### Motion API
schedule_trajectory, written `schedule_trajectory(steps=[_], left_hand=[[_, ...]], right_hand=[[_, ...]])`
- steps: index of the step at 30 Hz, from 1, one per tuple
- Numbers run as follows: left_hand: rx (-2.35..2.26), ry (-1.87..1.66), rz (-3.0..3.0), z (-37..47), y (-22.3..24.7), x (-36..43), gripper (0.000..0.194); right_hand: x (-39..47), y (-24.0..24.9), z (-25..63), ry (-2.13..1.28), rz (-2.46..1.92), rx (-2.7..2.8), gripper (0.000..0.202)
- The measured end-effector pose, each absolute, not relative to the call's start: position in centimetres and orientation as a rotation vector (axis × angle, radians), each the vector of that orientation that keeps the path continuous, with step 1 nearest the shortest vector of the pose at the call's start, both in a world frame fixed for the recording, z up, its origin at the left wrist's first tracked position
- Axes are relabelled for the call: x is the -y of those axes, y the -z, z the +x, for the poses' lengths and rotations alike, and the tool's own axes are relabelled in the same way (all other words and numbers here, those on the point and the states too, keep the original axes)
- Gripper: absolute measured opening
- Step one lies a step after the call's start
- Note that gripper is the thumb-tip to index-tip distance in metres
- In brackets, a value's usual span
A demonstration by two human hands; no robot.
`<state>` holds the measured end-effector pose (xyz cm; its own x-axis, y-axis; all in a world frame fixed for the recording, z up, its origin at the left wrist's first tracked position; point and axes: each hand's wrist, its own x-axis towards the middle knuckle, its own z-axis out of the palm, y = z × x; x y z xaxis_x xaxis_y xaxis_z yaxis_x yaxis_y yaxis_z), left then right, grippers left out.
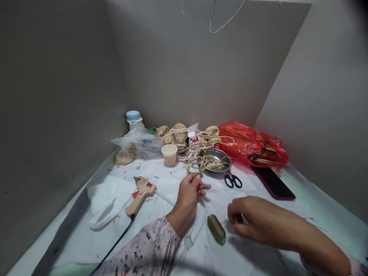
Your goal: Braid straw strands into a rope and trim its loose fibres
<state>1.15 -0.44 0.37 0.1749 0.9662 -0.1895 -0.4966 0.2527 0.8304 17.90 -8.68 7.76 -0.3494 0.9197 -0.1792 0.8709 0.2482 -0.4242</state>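
Observation:
My left hand [188, 195] is closed in a pinch on a loose bundle of straw cord [201, 163], whose tangled, pale loops spread up and away over the table and a metal bowl. To the right, my right hand [248, 218] hovers above the white covering with its fingers curled towards the thumb. Anything between those fingertips is too small to make out. Between both hands lies a spool of olive-green thread [216, 230], tilted, touching neither hand. Black-handled scissors [233, 181] rest just beyond, their blades partly hidden by the bowl.
A hot glue gun [140, 196] with its cord lies left, near crumpled white paper [107, 203]. Behind stand a paper cup [169, 155], the steel bowl [227, 165], woven straw pieces [179, 134] and a bottle [134, 119]. A red plastic bag [244, 142] and phone [274, 184] are right.

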Motion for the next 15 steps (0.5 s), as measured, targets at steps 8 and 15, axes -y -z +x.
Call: schedule_trajectory(steps=[8, 15], left_hand=[[-0.765, -1.176, 0.743, 1.2, -0.2, 0.7, 0.022], [-0.802, -1.2, 0.759, 1.2, -0.3, 0.6, 0.019]], right_hand=[[5.2, -3.4, 13.3, -1.449, -1.349, 1.203, 0.088], [5.0, -1.6, 13.6, -1.442, -1.371, 1.346, 0.041]])
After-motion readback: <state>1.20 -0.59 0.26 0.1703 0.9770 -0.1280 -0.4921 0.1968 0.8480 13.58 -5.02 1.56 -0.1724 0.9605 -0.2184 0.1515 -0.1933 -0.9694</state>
